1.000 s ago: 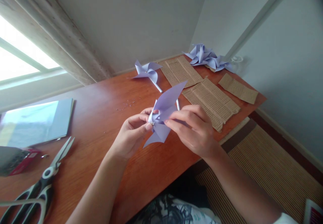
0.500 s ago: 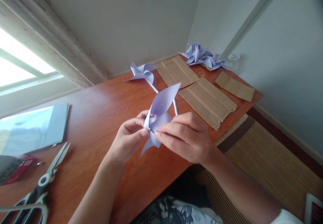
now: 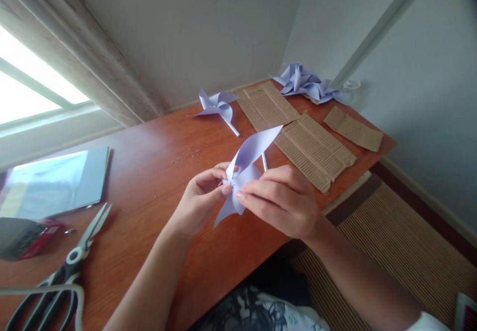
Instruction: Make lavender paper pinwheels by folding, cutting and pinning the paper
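A pale lilac paper pinwheel [image 3: 248,154] is held up over the table between both my hands. My left hand [image 3: 203,194] pinches it near its centre, thumb in front and fingers behind. With closed fingertips my right hand [image 3: 285,199] grips the right side of the same pinwheel. One blade rises to a point at the upper right, another hangs down. Just above my right hand a white stick [image 3: 264,162] shows; whether it joins the held pinwheel I cannot tell. Behind, a finished-looking pinwheel [image 3: 216,106] on a white stick lies on the table.
Corrugated cardboard pieces [image 3: 316,149] lie at the right, with a pile of paper pinwheels [image 3: 309,82] at the back corner. Scissors [image 3: 74,256] with open blades, a box [image 3: 26,239] and a glossy folder [image 3: 55,182] are at the left. Small bits [image 3: 192,154] dot the table [image 3: 149,226].
The whole view has shifted, so the table's things appear a little farther right. The held pinwheel has turned slightly, its upper blade leaning more to the right. Both hands keep their grip.
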Demonstrator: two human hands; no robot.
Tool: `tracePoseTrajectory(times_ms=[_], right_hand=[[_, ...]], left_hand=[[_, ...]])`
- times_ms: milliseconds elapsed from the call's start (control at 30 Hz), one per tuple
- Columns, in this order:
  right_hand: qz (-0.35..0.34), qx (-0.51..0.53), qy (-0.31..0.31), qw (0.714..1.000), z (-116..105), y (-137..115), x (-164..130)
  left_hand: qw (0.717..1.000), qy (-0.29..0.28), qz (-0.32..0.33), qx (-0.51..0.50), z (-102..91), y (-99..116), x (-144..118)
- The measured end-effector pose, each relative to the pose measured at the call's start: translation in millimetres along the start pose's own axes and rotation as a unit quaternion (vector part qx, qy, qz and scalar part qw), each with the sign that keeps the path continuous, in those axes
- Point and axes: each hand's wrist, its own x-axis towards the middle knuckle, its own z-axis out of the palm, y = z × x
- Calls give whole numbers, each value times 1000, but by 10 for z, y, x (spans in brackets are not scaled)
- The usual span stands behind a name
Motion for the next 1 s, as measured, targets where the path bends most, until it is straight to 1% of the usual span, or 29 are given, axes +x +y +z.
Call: tracePoseTrajectory(times_ms=[133,367,633,800,1000], right_hand=[[2,-4,0,1000,-8,0,3],[-1,-2,3,1000,-9,-3,-9],[3,-5,1,1000,-5,-5,3],[-5,5,1,1000,-2,-7,-4],[1,2,-4,1000,-6,1,-61]], left_hand=[[1000,15,-9,1,4,-26,10],[1000,-14,-3,-9,8,-35,15],[999,-6,-19,-39,20,-61,19],[999,-34,-16,-31,-10,-48,28],[998,-61,3,-9,-31,-33,30]])
